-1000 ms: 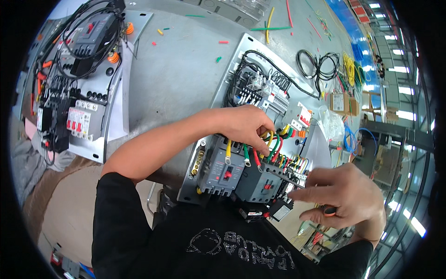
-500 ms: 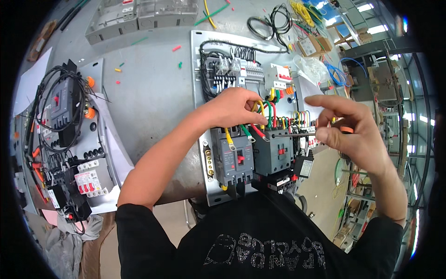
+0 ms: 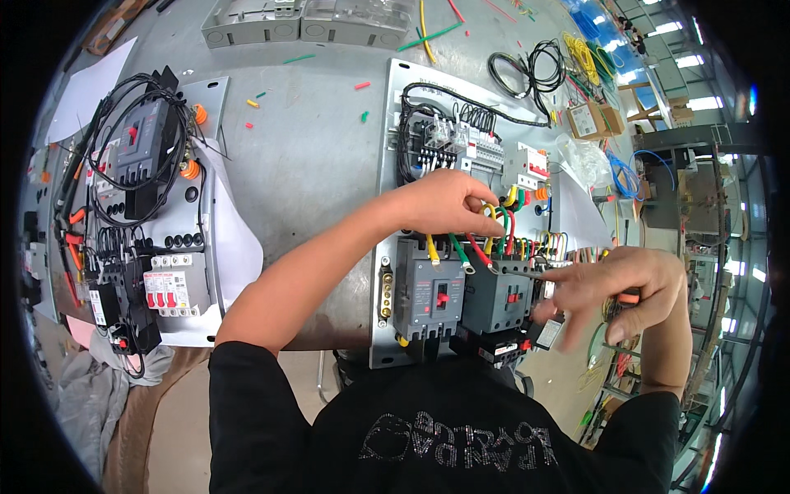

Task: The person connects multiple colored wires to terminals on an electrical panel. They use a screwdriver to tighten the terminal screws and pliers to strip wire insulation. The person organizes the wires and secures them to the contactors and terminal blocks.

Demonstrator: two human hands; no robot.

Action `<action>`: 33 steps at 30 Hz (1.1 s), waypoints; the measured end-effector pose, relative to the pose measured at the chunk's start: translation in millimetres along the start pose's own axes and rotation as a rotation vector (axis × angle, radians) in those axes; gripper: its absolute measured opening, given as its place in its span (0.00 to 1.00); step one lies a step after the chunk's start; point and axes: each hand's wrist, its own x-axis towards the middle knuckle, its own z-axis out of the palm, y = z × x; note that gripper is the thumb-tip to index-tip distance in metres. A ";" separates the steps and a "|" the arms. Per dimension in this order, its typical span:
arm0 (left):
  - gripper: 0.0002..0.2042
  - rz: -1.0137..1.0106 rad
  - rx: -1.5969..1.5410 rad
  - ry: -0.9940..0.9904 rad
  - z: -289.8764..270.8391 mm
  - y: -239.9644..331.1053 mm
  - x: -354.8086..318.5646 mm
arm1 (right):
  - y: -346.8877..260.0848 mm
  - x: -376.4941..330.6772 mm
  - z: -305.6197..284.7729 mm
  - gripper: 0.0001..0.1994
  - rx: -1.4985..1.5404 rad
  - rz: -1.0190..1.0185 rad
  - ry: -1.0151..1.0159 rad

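Observation:
My left hand (image 3: 444, 204) is closed around short thick wires above the breaker. Their ring-lug ends hang below the fingers: a yellow wire (image 3: 433, 249), a green wire (image 3: 460, 253) and a red wire (image 3: 479, 250). Under them sits a grey moulded-case breaker (image 3: 429, 288) with a red toggle, and a dark grey switch unit (image 3: 496, 298) stands at its right. My right hand (image 3: 638, 280), partly smeared by motion, holds a screwdriver (image 3: 629, 295) by its orange-and-black handle. Its index finger points toward the dark grey unit; most of the shaft is hidden.
All these parts are on a metal mounting plate (image 3: 387, 346). A second wired plate (image 3: 212, 272) lies at left with a coiled black cable. Grey plastic boxes (image 3: 354, 31) stand at the far edge, with wire scraps before them. A cardboard box (image 3: 588, 121) and wire coils lie far right.
The view has shifted, so the bench appears further right. My right hand has come lower, its fingers moving about the screwdriver. The left hand keeps its hold on the wires.

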 end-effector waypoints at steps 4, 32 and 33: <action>0.34 -0.025 0.095 -0.005 2.4 8.8 1.1 | 15.5 -19.8 19.9 0.24 0.185 -0.068 0.271; 0.18 -0.066 -0.006 -0.015 6.2 15.6 13.0 | -0.1 -17.2 40.9 0.10 0.126 -0.025 0.570; 0.18 -0.106 -0.155 -0.048 4.4 15.7 12.4 | -0.3 -17.7 42.3 0.10 0.070 -0.022 0.546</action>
